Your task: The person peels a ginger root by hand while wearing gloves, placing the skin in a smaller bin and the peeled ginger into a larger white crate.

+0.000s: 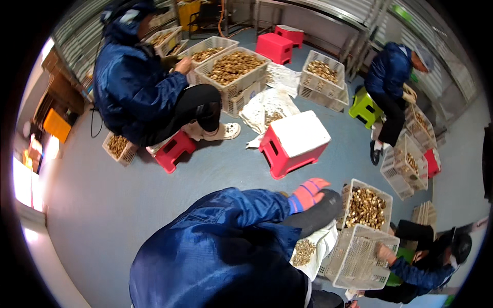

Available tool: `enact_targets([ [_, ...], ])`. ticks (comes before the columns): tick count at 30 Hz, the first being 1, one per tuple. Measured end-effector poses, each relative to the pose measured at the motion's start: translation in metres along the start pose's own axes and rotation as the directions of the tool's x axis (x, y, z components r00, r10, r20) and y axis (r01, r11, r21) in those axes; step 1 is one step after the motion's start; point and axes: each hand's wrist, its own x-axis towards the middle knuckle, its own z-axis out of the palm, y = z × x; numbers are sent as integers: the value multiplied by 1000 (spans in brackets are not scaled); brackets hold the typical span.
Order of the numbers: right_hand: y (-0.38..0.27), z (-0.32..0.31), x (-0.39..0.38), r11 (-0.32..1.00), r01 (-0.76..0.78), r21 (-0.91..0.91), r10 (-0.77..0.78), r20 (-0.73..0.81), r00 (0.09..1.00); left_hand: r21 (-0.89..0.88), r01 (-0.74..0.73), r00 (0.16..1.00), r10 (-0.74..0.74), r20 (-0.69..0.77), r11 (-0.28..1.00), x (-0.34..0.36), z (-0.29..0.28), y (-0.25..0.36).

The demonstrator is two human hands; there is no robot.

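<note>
My left hand (pixel 309 194), in a coral glove with blue stripes, rests over my dark trouser knee (pixel 327 208). Its fingers stretch out and hold nothing. At the lower edge, a small reddish patch (pixel 353 304) may be part of my right hand; its fingers do not show. Beyond my knee stands a white plastic crate (pixel 343 196) full of small brown-and-gold pieces (pixel 365 208) whose kind I cannot make out. A white mesh crate (pixel 354 259) sits nearer, gripped by a co-worker's hand (pixel 385 254). Tiny pale bits (pixel 304 252) lie on a white cloth (pixel 322 246) by my legs.
A red stool with a white top (pixel 295 141) stands ahead. Co-workers sit at the left (pixel 138 82), far right (pixel 393 77) and lower right (pixel 426 269), beside filled crates (pixel 233 92). Red stools (pixel 275 47) and a metal table (pixel 318 13) line the back.
</note>
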Motion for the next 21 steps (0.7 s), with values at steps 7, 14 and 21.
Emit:
enact_targets([
  [7, 42, -11, -22, 904, 332, -268, -326, 66, 943, -283, -735, 209, 603, 770, 616, 73, 87, -36],
  [14, 127, 18, -37, 921, 314, 229, -340, 81, 937, -464, -420, 78, 541, 837, 780, 89, 92, -38],
  [21, 53, 30, -13, 517, 331, 789, -539, 0, 842, -361, -142, -184, 334, 924, 922, 113, 122, 3],
])
